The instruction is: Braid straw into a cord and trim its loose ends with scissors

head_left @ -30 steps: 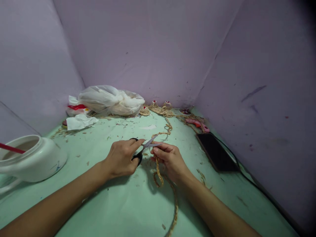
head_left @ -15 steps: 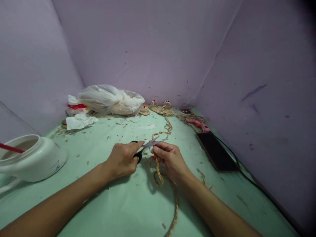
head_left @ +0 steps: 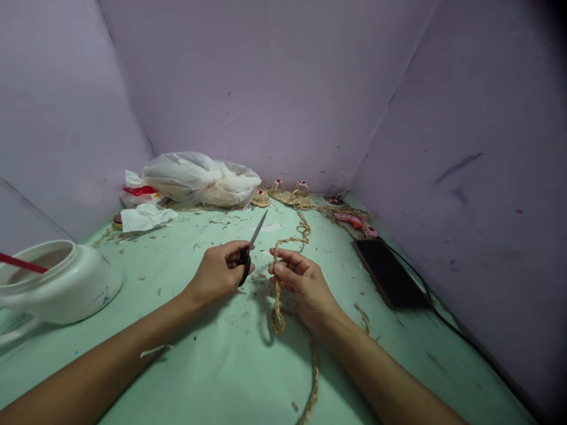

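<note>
Dim light — marked, pale purple walls enclose a mint-green worktop far, left and right.

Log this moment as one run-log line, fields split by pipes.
left hand: holds scissors, blades together | right hand: pinches braided cord | phone: on table, right side

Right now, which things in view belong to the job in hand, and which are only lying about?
In use:
black-handled metal scissors, in the left hand
braided straw-coloured cord, in the right hand

Lying about, it seems:
flat black phone
knotted translucent white plastic bag
round white pot with red stick
crumpled white tissue
</note>
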Motion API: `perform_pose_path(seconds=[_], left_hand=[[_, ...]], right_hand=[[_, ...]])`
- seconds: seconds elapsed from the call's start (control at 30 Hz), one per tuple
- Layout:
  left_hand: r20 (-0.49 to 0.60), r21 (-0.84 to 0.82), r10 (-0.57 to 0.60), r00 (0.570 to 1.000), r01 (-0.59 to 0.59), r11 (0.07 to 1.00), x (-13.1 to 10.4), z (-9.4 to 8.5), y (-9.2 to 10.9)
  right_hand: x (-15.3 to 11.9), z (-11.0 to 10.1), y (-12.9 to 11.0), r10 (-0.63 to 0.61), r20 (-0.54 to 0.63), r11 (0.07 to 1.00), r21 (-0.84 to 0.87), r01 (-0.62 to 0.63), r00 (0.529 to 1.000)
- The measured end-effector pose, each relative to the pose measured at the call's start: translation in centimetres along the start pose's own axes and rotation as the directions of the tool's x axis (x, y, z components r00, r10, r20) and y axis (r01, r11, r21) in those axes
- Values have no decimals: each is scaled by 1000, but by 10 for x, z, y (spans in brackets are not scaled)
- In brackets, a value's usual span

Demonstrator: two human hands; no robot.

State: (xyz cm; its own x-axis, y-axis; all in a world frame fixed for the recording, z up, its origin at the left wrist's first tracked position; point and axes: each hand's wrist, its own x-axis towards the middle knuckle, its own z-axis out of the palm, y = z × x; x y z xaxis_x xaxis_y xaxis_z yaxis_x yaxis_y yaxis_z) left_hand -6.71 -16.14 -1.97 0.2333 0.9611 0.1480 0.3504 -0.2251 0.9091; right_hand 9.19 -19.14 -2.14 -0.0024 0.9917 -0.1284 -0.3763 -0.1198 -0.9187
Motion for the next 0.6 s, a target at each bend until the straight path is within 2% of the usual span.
perform_pose_path(seconds=[0.1, 0.17, 0.37, 0.6], left_hand=[[50, -239, -192, 980, 198, 951, -5, 8, 10], [92, -340, -247, 965, 264, 903, -11, 15, 16], [121, -459, -342, 932, 358, 813, -19, 31, 22], [107, -475, -359, 927, 365, 801, -20, 36, 19]], right_hand=[[0, 1, 3, -5, 18, 1000, 4, 5, 1000], [0, 1, 5, -8, 39, 1000, 20, 7, 999], [-3, 3, 6, -6, 65, 999, 42, 3, 998], [-1, 2, 0, -108, -95, 992, -76, 101, 990]])
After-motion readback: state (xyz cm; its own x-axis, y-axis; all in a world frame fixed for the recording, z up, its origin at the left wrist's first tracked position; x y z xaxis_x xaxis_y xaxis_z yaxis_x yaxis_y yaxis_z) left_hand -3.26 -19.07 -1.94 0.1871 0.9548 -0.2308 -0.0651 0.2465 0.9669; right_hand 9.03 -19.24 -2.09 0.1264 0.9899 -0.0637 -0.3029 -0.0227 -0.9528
